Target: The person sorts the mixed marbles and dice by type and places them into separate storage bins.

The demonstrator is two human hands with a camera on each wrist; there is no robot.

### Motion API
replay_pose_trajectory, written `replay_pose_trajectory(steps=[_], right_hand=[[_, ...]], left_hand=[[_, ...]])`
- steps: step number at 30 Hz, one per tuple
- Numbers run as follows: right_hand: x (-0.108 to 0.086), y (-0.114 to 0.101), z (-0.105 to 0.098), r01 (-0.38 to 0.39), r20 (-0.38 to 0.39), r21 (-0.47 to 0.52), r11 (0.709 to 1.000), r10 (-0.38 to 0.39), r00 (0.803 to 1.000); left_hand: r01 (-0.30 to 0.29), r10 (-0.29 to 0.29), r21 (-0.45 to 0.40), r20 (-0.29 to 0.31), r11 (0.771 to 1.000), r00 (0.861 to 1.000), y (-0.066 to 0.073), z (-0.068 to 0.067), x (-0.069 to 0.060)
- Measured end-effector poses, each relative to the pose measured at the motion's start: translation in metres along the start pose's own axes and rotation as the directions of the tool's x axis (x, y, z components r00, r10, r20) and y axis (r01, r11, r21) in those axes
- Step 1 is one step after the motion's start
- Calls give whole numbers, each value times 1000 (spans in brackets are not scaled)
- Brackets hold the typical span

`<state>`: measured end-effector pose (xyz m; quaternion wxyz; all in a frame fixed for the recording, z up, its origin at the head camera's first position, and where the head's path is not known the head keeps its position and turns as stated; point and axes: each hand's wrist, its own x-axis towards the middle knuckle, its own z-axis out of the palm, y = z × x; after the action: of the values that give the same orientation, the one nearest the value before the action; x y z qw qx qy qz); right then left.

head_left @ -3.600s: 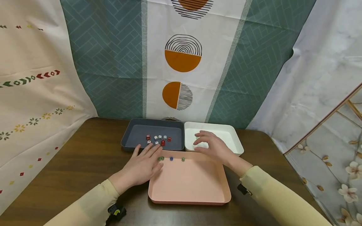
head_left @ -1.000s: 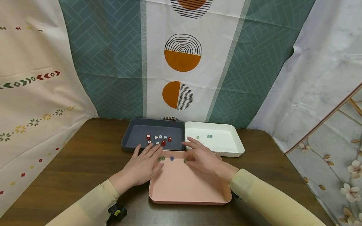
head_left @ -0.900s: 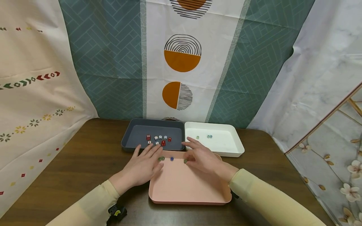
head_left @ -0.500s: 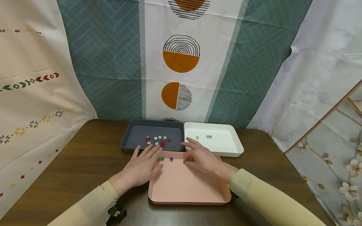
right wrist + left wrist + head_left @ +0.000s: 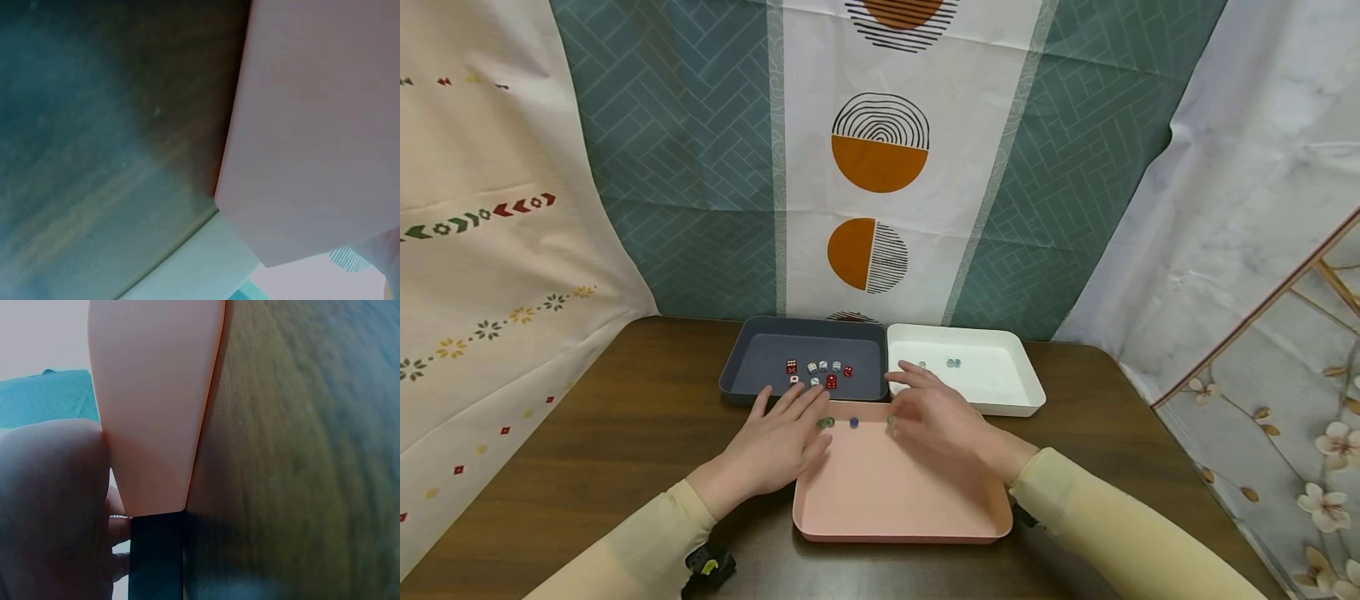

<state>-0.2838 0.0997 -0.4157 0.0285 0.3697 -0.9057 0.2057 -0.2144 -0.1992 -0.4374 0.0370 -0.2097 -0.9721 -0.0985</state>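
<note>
In the head view my right hand (image 5: 942,417) is over the back of the pink tray (image 5: 902,492). Thumb and fingertips pinch a small green glass marble (image 5: 892,420). On the tray's back left lie a blue marble (image 5: 853,423) and green marbles (image 5: 829,422), close to my left thumb. My left hand (image 5: 775,446) has its fingers spread and straight over the tray's back left corner, holding nothing. Both wrist views mostly show the tray's outer wall and table; the marble is hidden there.
Behind the pink tray stand a dark grey tray (image 5: 767,346) with several red and white dice (image 5: 823,367) and a white tray (image 5: 1000,383) with pale marbles (image 5: 953,363). All stand on a brown wooden table (image 5: 647,417), with hanging cloths around it.
My right hand moved from the white tray to the pink tray's back, took hold of a green marble there, and has just lifted it slightly. The left hand has stayed in place.
</note>
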Motion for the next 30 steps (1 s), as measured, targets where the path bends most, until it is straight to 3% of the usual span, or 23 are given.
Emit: replay_pose_trajectory(steps=[9, 30], right_hand=[[-1, 4, -15, 76, -98, -8, 997, -76, 992], [-8, 20, -39, -36, -155, 16, 999, 38, 987]], left_hand=[[-3, 3, 9, 0, 1000, 1000, -1, 0, -1], [-15, 15, 0, 7, 1000, 1000, 0, -3, -2]])
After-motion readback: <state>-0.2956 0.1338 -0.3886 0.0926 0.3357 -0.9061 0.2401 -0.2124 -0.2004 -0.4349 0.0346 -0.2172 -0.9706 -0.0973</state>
